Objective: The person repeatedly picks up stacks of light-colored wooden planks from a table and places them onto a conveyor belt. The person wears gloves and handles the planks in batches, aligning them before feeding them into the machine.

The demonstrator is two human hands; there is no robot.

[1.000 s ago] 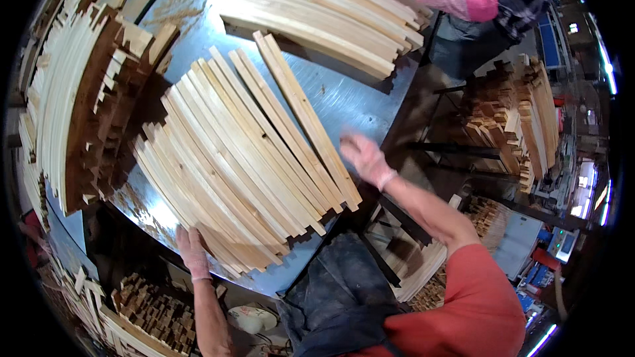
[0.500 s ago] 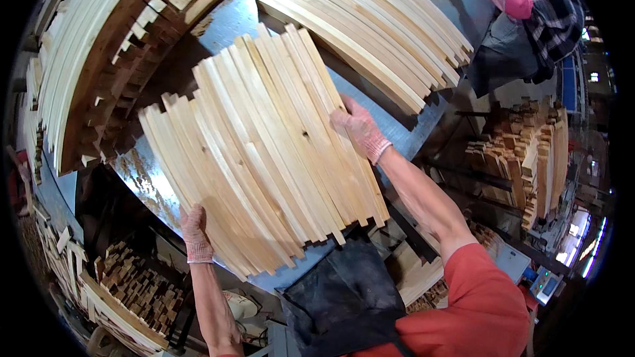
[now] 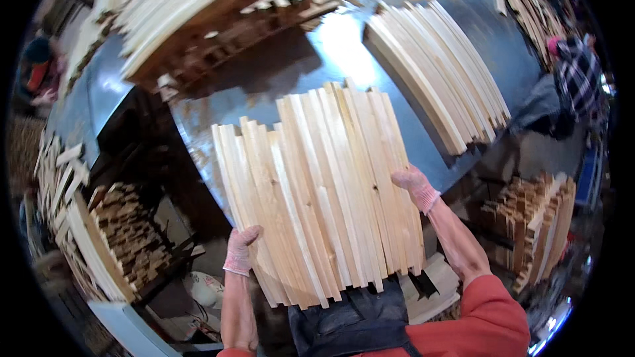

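Between my two gloved hands I hold a wide row of pale wooden strips [image 3: 317, 192], pressed side by side, with uneven ends. My left hand [image 3: 241, 249] grips the row's left edge, its thumb lying over the top. On the opposite side, my right hand [image 3: 415, 187] is closed on the right edge, thumb on top as well. The fingers of both hands are partly hidden under the wood. The near ends of the strips reach my dark apron [image 3: 350, 324]. The row's far part overlaps a metal table [image 3: 231, 109] in the view.
A row of strips [image 3: 440, 69] lies on the table at the right. A tall wood stack [image 3: 218, 6] stands at the far left. Stacked pieces [image 3: 129, 235] sit low at left, and another stack [image 3: 532, 225] at right. A person in a checked shirt [image 3: 579, 79] is at far right.
The held row has turned straighter toward me and shifted right and nearer my body. My view has swung left, so the table and stacks appear farther right. Both hands keep their grip.
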